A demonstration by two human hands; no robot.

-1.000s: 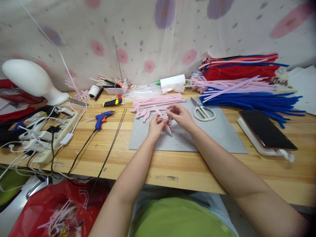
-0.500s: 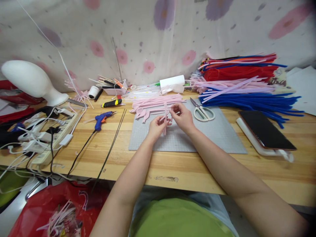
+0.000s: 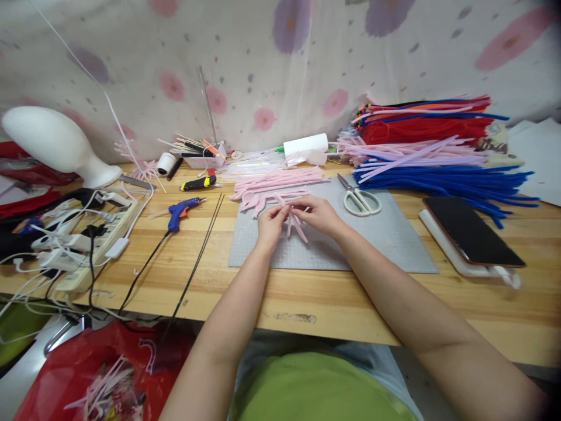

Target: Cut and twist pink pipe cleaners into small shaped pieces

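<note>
Pink pipe cleaners [image 3: 298, 228] are pinched between my two hands above the grey cutting mat [image 3: 377, 245]. My left hand [image 3: 270, 225] grips them from the left with its fingertips. From the right, my right hand [image 3: 318, 213] closes on the same pieces, and its fingers meet the left ones. Loose ends stick out below the fingers and up to the left. Just behind my left hand lie shaped pink pipe-cleaner pieces [image 3: 250, 200]. A row of straight pink pipe cleaners [image 3: 280, 178] rests at the mat's back edge. Scissors [image 3: 362, 202] with pale handles lie right of my hands.
Blue pipe cleaners [image 3: 438, 184] and red ones [image 3: 429, 130] are heaped at the back right. A phone [image 3: 473, 231] lies near the right edge. Left are a blue glue gun [image 3: 177, 213], thin dark rods [image 3: 199, 257], a utility knife [image 3: 199, 183] and a power strip [image 3: 105, 245] with tangled cords.
My hands have come together and shifted slightly left. The pink pipe cleaners, earlier held upright with my right hand apart, now slant with their ends fanning downward.
</note>
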